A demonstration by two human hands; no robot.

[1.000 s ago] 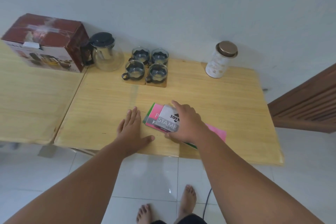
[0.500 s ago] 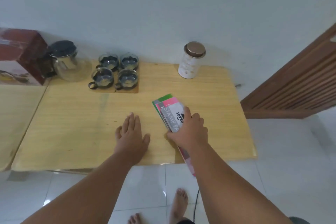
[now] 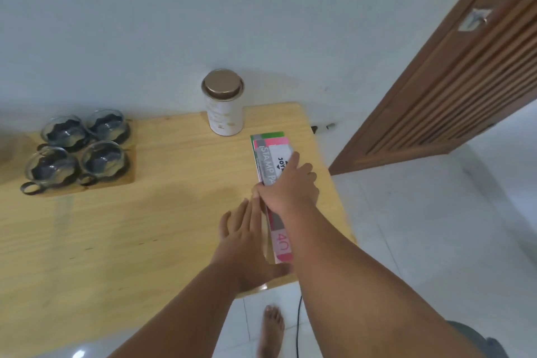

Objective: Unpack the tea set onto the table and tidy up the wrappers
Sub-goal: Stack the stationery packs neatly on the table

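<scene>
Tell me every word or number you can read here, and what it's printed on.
"STAMP PA", cut off by the right hand: top packet of the stack of packets.
"JOY", upside down, partly covered: same packet's white label.
"40": packet's pink near end.
Tin: print too small to read.

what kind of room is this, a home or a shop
Most likely a home, perhaps a dining or kitchen corner: a light wooden table against a plain wall, four glass tea cups set out beside a tea canister, a slatted wooden door, and white tiled floor.
</scene>
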